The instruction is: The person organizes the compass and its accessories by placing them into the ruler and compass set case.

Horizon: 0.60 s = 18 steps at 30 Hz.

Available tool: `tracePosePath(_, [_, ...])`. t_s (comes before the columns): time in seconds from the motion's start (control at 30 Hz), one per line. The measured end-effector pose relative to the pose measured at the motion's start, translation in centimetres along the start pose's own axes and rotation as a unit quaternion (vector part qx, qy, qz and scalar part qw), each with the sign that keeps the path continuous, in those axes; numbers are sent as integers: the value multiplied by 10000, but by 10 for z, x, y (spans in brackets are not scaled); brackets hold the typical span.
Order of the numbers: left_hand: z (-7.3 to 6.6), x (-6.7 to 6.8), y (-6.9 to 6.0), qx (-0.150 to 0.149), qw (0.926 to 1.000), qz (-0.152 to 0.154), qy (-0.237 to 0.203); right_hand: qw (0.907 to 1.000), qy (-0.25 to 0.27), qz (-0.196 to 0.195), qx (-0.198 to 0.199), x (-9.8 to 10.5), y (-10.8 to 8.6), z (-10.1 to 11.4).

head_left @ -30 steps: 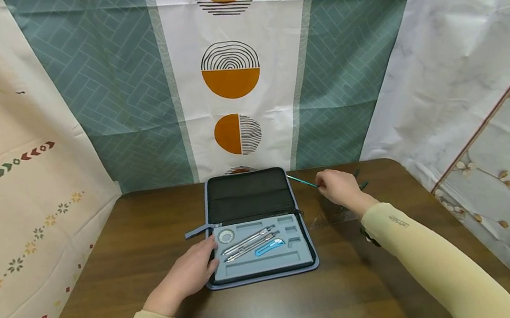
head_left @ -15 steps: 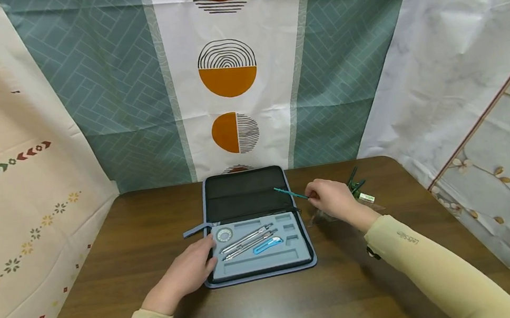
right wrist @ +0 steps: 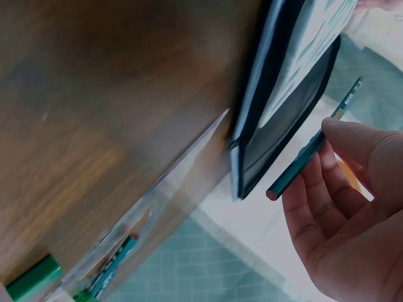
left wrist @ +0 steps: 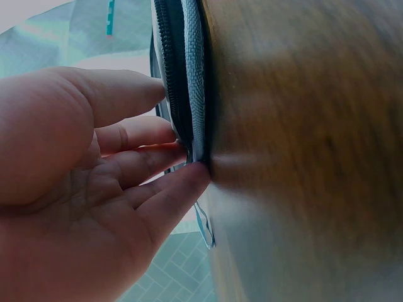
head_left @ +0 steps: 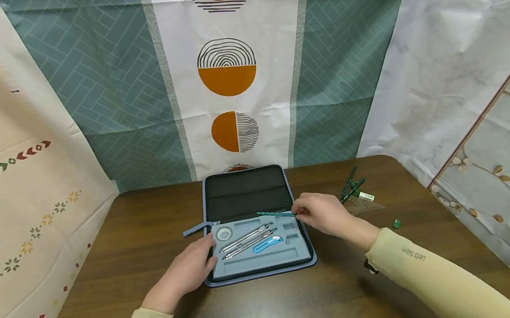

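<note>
My right hand [head_left: 321, 215] pinches a dark green pencil [right wrist: 308, 154] between thumb and fingers. In the head view the pencil points left over the back edge of a grey tray, inside an open zippered case [head_left: 313, 250]. My left hand [head_left: 192, 267] rests at the case's left edge, its thumb and fingertips touching the rim with fingers fairly straight. Lying in the tray [head_left: 268, 263] are two silver compass-like drawing tools [head_left: 248, 242], a blue utility knife [head_left: 267, 244] and a small round pale disc [head_left: 224, 234]. Several recesses there hold nothing.
Right of the case, on the brown table [head_left: 274, 315], lie dark green pencils [head_left: 349, 184], a white-and-green eraser [head_left: 366, 197], a clear plastic set square [head_left: 370, 205] and a small green piece [head_left: 396, 223]. A patterned cloth [head_left: 230, 77] hangs behind the table.
My right hand has moved left and nearer with the pencil, from beside the loose pencils to the case's right edge. The items behind it have come into view. My left hand stays put.
</note>
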<state>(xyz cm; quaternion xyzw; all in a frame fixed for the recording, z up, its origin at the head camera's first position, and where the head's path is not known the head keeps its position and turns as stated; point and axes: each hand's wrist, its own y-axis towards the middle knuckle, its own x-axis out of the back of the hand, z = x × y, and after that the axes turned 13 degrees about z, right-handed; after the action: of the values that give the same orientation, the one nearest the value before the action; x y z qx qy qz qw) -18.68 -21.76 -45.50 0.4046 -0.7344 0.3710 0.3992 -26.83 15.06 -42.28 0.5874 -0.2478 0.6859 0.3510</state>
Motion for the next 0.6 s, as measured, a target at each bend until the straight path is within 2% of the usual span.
tracePosePath(0.27, [0, 0, -1, -6, 10000, 4, -5, 9990, 96, 150, 411, -7, -3, 22])
tracePosePath(0.6, [0, 1, 0, -13, 10000, 19, -8, 9933, 301, 351, 1058, -21, -8, 44])
